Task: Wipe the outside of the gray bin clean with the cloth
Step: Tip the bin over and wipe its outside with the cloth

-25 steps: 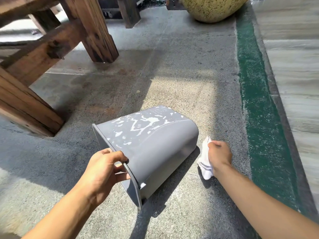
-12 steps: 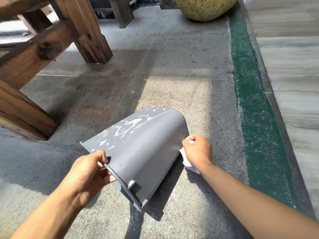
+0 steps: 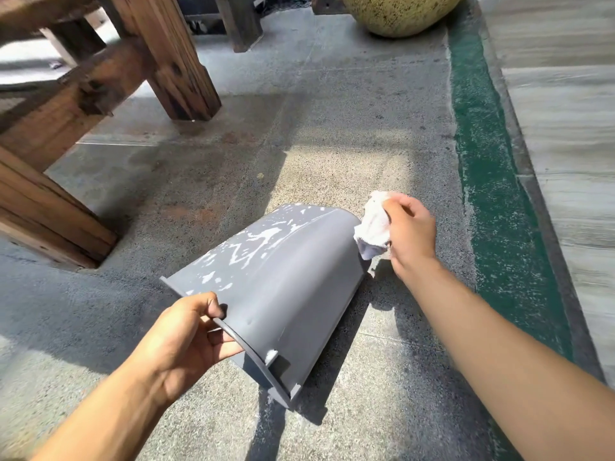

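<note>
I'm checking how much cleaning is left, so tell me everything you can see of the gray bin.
The gray bin looks like smooth plastic, with a flat rim and small ribs under it. It lies tipped on its side on the concrete floor, rim toward the camera, base away. White splotches cover its upper left side; the nearer side looks clean. The left hand grips the rim, and the right hand presses a white cloth against the base.
</note>
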A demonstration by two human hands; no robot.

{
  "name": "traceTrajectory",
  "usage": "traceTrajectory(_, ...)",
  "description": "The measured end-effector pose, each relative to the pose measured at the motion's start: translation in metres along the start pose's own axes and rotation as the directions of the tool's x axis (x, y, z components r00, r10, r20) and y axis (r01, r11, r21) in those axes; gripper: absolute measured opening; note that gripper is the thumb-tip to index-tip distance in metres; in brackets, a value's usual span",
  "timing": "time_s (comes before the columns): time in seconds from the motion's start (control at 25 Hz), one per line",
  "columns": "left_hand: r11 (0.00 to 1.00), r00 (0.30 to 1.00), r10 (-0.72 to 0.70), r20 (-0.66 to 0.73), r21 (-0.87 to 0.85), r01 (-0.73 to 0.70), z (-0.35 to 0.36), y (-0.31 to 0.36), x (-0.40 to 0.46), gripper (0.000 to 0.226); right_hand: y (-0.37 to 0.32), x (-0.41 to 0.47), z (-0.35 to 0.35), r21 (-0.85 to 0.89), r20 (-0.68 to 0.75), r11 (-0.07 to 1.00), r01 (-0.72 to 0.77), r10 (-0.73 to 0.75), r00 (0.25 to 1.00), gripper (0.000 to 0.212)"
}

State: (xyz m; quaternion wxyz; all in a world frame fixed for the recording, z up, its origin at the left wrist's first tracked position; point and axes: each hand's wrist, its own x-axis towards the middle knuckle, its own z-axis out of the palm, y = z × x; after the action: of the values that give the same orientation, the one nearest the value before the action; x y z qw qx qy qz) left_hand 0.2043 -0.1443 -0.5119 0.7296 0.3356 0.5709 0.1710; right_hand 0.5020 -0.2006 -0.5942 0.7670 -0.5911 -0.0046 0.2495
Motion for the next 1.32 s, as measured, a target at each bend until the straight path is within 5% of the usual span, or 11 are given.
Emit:
traceTrajectory(0.16,0.997,1.0,0.012,0.023,-0.077,-0.01,-0.002,0.003,0.003,0.012,-0.01,-0.018,-0.008,0.013,0.084,0.999,0.038,-0.039,0.996,0.025)
traceTrajectory(0.32,0.985,0.993,0.117,0.019,0.126,-0.118,0.005,-0.003,0.003,0.021,-0.009,-0.05,-0.005,-0.433,0.253,0.845,0.314,-0.221,0.942,0.035)
traceTrajectory(0.48,0.946,0.973,0.218,0.076,0.228,-0.23,0.011,0.0,0.002,0.021,0.001,-0.112,0.013,-0.464,0.65,0.607,0.646,-0.262,0.713,0.033)
traceTrajectory(0.64,0.928,0.947,0.209,0.243,0.255,-0.271,0.01,0.003,-0.004,0.02,0.001,-0.146,0.038,-0.314,0.875,0.545,0.778,-0.152,0.46,0.028)
traceTrajectory(0.84,0.908,0.921,0.226,0.319,0.274,-0.318,0.002,0.006,-0.003,0.023,0.001,-0.14,0.053,-0.322,0.913,0.529,0.785,-0.046,0.406,0.026)
traceTrajectory(0.96,0.914,0.939,0.199,0.28,0.292,-0.281,-0.001,0.005,0.001,0.026,0.009,-0.125,0.054,-0.398,0.887,0.397,0.827,-0.063,0.457,0.027)
traceTrajectory(1.12,0.914,0.967,0.152,0.206,0.344,-0.216,-0.011,0.001,0.002,0.037,0.017,-0.071,0.032,-0.644,0.736,0.251,0.723,-0.053,0.675,0.028)
traceTrajectory(1.32,0.966,0.994,0.068,0.085,0.243,-0.087,-0.01,-0.001,0.006,0.005,0.028,-0.012,-0.033,-0.877,0.431,0.189,0.443,-0.103,0.897,0.029)
